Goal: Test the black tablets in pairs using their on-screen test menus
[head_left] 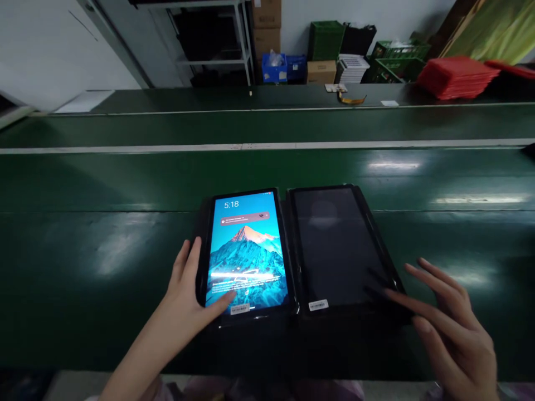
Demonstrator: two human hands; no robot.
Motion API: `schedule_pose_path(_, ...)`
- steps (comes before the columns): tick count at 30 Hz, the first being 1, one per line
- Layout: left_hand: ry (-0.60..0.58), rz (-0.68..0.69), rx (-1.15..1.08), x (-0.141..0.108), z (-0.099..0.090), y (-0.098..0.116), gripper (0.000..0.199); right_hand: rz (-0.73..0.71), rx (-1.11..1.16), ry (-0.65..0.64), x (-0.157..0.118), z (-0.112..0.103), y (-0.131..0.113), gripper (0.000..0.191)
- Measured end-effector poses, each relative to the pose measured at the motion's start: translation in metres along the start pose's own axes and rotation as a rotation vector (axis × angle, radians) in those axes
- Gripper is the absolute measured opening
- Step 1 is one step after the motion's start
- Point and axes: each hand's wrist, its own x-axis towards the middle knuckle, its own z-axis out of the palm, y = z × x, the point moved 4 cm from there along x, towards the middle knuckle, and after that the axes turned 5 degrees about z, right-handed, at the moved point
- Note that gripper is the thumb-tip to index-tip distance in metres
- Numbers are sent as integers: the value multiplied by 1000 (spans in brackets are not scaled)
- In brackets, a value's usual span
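Note:
Two tablets lie side by side on the dark green work surface. The left tablet is lit, showing a mountain picture and the time 5:18, with a small white label near its bottom edge. My left hand rests at its left side, fingers apart, thumb over the lower part of the screen. The right tablet has a dark screen and a white label at its lower left. Beside its lower right corner is my right hand, fingers spread, the index fingertip close to the tablet's edge.
Behind the green surface runs a pale strip. Farther back are a white sheet, an orange flex cable and stacked red sheets. Green crates, a blue bin and boxes stand by the wall.

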Motion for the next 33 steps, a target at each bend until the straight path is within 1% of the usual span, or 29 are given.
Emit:
schedule_pose_path(2,71,-38,-51,9,0,9,119,-135,-25,-20,6,0,-13,31)
schedule_pose_path(4,98,-46,-143,15,0,13,112,-202,-29,-32,11,1,-21,31)
schedule_pose_path(7,80,-46,-295,14,0,9,99,-233,-37,-65,16,5,-27,30)
schedule_pose_path(9,97,-70,-373,9,-2,2,96,-248,-52,-108,16,11,-27,31)
schedule_pose_path(11,100,-106,-410,5,-4,-5,96,-224,-78,-116,16,19,-23,31)
schedule_pose_path(12,89,-127,-414,3,-5,-8,96,-184,-97,-97,17,22,-19,32)
schedule_pose_path(15,52,-176,-405,2,-7,-15,99,-45,-126,-5,19,27,-7,38)
schedule_pose_path(17,37,-178,-404,2,-8,-18,102,-6,-109,-9,20,27,-4,45)
schedule_pose_path(21,45,-131,-392,0,-8,-15,98,-23,-81,-51,19,21,-7,54)
schedule_pose_path(26,2,-78,-304,-10,-9,2,92,-84,-29,-51,11,18,-12,63)
schedule_pose_path(29,-32,-44,-236,-14,-11,9,91,-112,5,-66,7,16,-15,56)
schedule_pose_path(31,-51,-1,-156,-15,-11,6,95,-136,12,-91,6,15,-16,45)
schedule_pose_path(33,-69,65,-60,-15,-11,-2,100,-158,-2,-124,5,17,-16,36)
